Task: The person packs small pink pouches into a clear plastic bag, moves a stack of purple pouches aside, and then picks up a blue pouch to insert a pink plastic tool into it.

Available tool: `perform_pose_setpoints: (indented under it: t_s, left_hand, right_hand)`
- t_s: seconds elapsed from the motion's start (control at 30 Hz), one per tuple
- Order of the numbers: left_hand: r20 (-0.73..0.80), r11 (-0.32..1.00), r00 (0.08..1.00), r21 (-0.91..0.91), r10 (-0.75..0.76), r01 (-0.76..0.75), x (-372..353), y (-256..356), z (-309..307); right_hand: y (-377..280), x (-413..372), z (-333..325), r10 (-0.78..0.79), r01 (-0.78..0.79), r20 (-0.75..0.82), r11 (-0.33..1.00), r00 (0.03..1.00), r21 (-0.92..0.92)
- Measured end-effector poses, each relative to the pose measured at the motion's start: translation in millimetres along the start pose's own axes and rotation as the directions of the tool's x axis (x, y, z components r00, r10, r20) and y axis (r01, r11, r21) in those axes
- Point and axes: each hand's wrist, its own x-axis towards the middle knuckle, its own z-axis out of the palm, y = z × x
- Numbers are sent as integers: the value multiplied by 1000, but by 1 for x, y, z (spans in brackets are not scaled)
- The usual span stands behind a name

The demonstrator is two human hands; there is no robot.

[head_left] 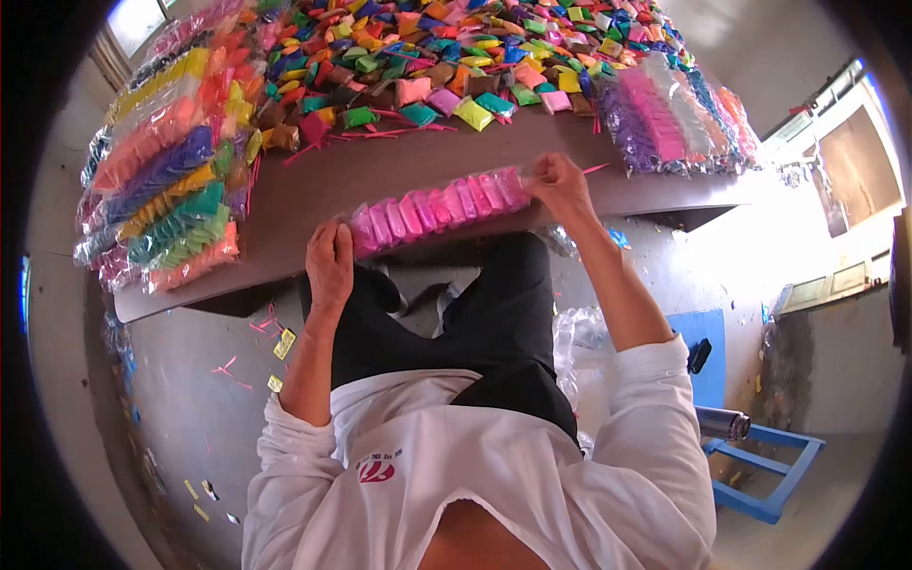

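Note:
A long clear plastic bag (pixel 437 209) filled with a row of pink packets stretches between my two hands, over the near edge of the brown table (pixel 313 190). My left hand (pixel 330 256) is closed on the bag's left end. At the other end, my right hand (pixel 560 185) pinches the clear plastic with its fingers together. The right end lies a little higher in view than the left. A thin pink strip (pixel 597 168) sticks out just beyond my right hand.
Loose coloured packets (pixel 456 57) heap across the table's far side. Filled bags lie stacked at the left (pixel 171 180) and right (pixel 674 119). Below the table at right stand a blue stool (pixel 769 475) and a dark cylinder (pixel 724 424). Scraps (pixel 285 343) litter the floor.

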Motion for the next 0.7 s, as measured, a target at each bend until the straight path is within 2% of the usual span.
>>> perform_pose_setpoints:
  t_s: [0.07, 0.1, 0.17, 0.27, 0.37, 0.4, 0.5, 0.6, 0.7]
  left_hand:
    - [41, 998, 998, -22, -54, 55, 0, 2, -3]
    - [62, 996, 995, -34, -77, 79, 1, 4, -2]
    - [83, 996, 992, -3, -92, 93, 1, -1, -1]
    - [85, 995, 992, -25, -96, 98, 1, 1, -3]
    - [86, 995, 992, -9, -95, 96, 2, 1, -3]
    - [89, 995, 991, 10, -98, 98, 1, 0, -3]
    - [87, 995, 992, -20, -97, 99, 3, 5, -6]
    - [11, 998, 999, -48, -34, 34, 1, 6, -3]
    - [55, 997, 997, -45, -56, 58, 3, 6, -7]
  right_hand:
    - [-29, -15, -4, -202, 162, -113, 943, 973, -292]
    - [-39, -22, -3, -365, 295, -117, 873, 924, -388]
    - [-59, -33, 5, -659, 513, -73, 646, 749, -565]
    - [-84, -53, 26, -727, 692, 154, 534, 670, -487]
    - [-93, -62, 50, -738, 783, 306, 469, 601, -409]
    - [-80, -60, 59, -701, 782, 358, 495, 617, -379]
    - [-56, -57, 72, -702, 776, 376, 414, 605, -475]
    - [-51, -58, 76, -705, 768, 357, 425, 613, -479]
    - [-54, -59, 76, -706, 763, 351, 420, 615, -492]
